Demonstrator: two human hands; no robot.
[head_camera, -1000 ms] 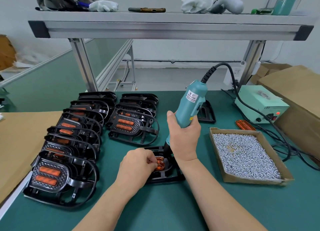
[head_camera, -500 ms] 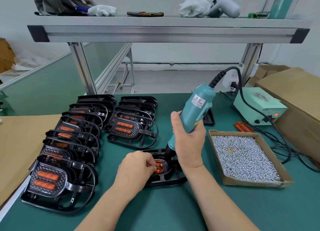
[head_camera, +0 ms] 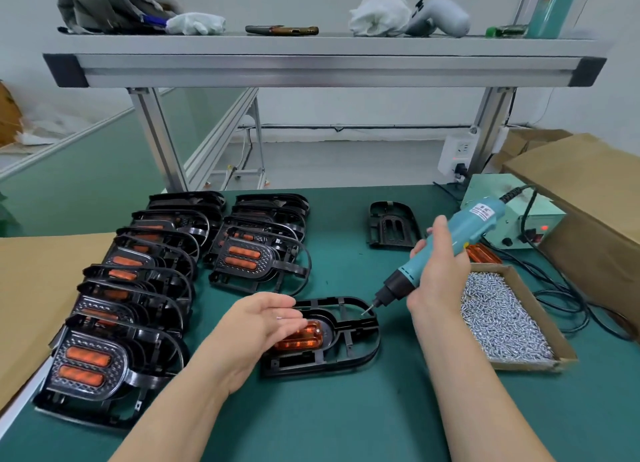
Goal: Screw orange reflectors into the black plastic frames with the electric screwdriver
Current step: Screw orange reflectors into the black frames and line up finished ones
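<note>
A black plastic frame [head_camera: 349,352] lies on the green mat in front of me with an orange reflector [head_camera: 304,337] seated in it. My left hand [head_camera: 256,326] hovers over the frame's left part, palm up, fingers straight, a small screw lying on them. My right hand [head_camera: 440,274] grips the teal electric screwdriver [head_camera: 453,239], tilted down to the left. Its bit tip [head_camera: 367,311] hangs just above the frame's upper right rim, with a screw on it.
Finished frames with reflectors [head_camera: 117,309] stand in two rows at left and centre [head_camera: 256,250]. A cardboard tray of screws [head_camera: 502,316] sits at right, a bare frame [head_camera: 391,227] behind. The power supply [head_camera: 512,215], cables and a cardboard box [head_camera: 588,198] lie far right.
The screwdriver has lifted off the reflector and swung to the right, tilting over. My left hand let go of the reflector and turned palm up. The view has shifted down.
</note>
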